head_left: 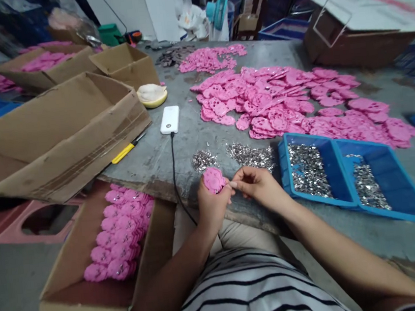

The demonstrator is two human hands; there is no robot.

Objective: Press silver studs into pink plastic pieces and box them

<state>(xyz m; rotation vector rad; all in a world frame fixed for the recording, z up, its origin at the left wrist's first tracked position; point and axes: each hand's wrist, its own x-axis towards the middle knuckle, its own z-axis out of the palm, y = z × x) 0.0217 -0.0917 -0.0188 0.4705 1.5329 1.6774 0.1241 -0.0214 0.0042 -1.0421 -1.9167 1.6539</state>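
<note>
My left hand [213, 207] is closed around a pink flower-shaped plastic piece [213, 179], held just above the table's front edge. Thumb and forefinger of my right hand [257, 185] pinch together at that piece's right side; whatever they hold is too small to make out. Right behind my hands lie two small heaps of shiny metal parts, a smaller heap [204, 160] and a wider heap [251, 155]. To the right stands a blue two-part tray [349, 172] with more small metal parts in both compartments. A large pile of pink plastic pieces [260, 95] spreads out beyond.
At lower left, an open carton [62, 270] holds stacked pink pieces [121, 231]. A long cardboard box [60, 136], a yellow-handled screwdriver [123, 153] and a white power bank [170, 120] with a black cable [174, 169] lie left. A covered carton [359, 43] stands back right.
</note>
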